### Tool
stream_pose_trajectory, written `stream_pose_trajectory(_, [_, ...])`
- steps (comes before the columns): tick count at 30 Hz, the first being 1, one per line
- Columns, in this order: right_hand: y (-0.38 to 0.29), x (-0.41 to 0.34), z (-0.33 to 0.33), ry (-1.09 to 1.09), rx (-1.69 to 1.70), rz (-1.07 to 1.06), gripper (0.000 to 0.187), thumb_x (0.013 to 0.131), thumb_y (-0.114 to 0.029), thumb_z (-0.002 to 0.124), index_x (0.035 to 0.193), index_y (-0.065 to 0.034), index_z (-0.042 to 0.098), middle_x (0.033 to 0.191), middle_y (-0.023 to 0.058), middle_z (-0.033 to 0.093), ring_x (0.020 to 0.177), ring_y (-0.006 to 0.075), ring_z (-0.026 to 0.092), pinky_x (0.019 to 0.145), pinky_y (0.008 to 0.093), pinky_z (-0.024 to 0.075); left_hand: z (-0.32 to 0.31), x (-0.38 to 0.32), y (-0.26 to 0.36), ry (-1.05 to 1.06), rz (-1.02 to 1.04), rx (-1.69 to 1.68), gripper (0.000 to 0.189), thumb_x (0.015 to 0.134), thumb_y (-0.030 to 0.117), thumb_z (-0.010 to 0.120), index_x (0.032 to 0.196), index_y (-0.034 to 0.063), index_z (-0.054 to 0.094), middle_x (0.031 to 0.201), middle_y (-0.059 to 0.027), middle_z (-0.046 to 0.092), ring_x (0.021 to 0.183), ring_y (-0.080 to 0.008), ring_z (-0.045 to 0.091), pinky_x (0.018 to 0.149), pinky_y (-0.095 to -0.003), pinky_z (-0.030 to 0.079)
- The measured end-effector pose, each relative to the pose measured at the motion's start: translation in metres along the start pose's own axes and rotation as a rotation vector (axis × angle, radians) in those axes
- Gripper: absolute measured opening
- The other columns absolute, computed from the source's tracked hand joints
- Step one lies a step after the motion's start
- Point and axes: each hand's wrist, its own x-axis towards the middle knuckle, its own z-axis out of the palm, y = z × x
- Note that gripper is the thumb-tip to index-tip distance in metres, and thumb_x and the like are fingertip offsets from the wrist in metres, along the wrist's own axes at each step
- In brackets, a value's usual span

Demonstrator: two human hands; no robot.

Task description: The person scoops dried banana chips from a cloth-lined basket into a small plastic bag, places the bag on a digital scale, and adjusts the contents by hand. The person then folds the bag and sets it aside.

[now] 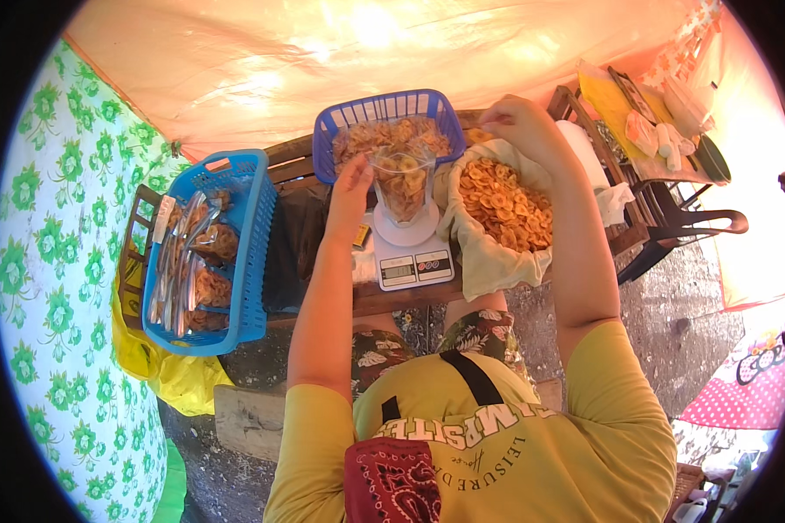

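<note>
My left hand [351,189] grips the upper left edge of a clear plastic bag [403,186] partly filled with banana chips. The bag stands upright with its mouth up on the round platform of a white digital kitchen scale [413,261], whose display is lit with digits. My right hand [520,124] is raised to the right of the bag, fingertips drawn together; I cannot tell whether they hold anything. Below that hand, a cloth-lined container [490,271] holds a heap of loose round banana chips [504,202]. My right forearm hides its right side.
Behind the bag stands a purple plastic basket [320,153] of packed bags. To the left, a blue plastic basket [256,261] holds several filled resealable bags [212,287]. A small yellow-and-black box [362,235] lies beside the scale on the wooden slatted table [383,301]. A black chair [687,222] stands at right.
</note>
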Motion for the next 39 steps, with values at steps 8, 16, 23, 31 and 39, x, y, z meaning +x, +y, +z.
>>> stream_pose_trajectory(8, [0.018,-0.049,0.047,-0.026,0.215,0.271,0.029,0.088,-0.016,0.065,0.113,-0.0039,0.065,0.093,0.0069,0.068,0.083,0.0147,0.062,0.078,0.0297,0.0498,0.001,0.003,-0.016,-0.052,-0.018,-0.173,0.028,0.099,0.020,0.055,0.121,0.0031,0.056,0.109,0.0009,0.063,0.099,-0.0089,0.058,0.092,-0.0259,0.044])
stream_pose_trajectory(16, [0.013,-0.034,0.132,-0.150,0.324,0.212,0.035,0.087,-0.015,0.067,0.120,-0.0037,0.059,0.093,0.0094,0.067,0.083,0.0206,0.062,0.072,0.0337,0.0507,-0.009,-0.002,-0.020,-0.149,0.005,-0.235,0.020,0.099,0.019,0.056,0.114,0.0074,0.061,0.103,0.0040,0.063,0.095,-0.0073,0.058,0.090,-0.0255,0.046])
stream_pose_trajectory(23, [0.010,-0.032,0.124,0.064,0.335,0.070,0.030,0.088,-0.017,0.067,0.114,-0.0038,0.062,0.082,0.0083,0.066,0.073,0.0189,0.061,0.067,0.0321,0.0494,-0.012,-0.002,-0.023,-0.039,-0.047,-0.229,0.024,0.099,0.021,0.056,0.118,0.0076,0.060,0.106,0.0036,0.063,0.098,-0.0081,0.058,0.092,-0.0270,0.045])
stream_pose_trajectory(31, [0.013,-0.004,0.082,-0.079,0.266,0.096,0.024,0.088,-0.014,0.066,0.108,-0.0014,0.066,0.090,0.0074,0.068,0.083,0.0165,0.063,0.075,0.0316,0.0501,-0.007,0.001,-0.024,-0.042,-0.044,-0.310,0.023,0.097,0.017,0.058,0.118,0.0062,0.060,0.108,0.0025,0.064,0.100,-0.0070,0.057,0.088,-0.0228,0.043])
stream_pose_trajectory(39, [-0.022,-0.019,0.129,-0.231,0.386,0.092,0.015,0.087,-0.008,0.065,0.100,-0.0001,0.067,0.086,0.0085,0.069,0.079,0.0157,0.065,0.073,0.0288,0.0509,-0.036,-0.022,0.000,-0.071,0.001,-0.274,0.010,0.096,0.013,0.059,0.103,0.0061,0.062,0.099,-0.0001,0.065,0.088,-0.0091,0.059,0.083,-0.0261,0.045])
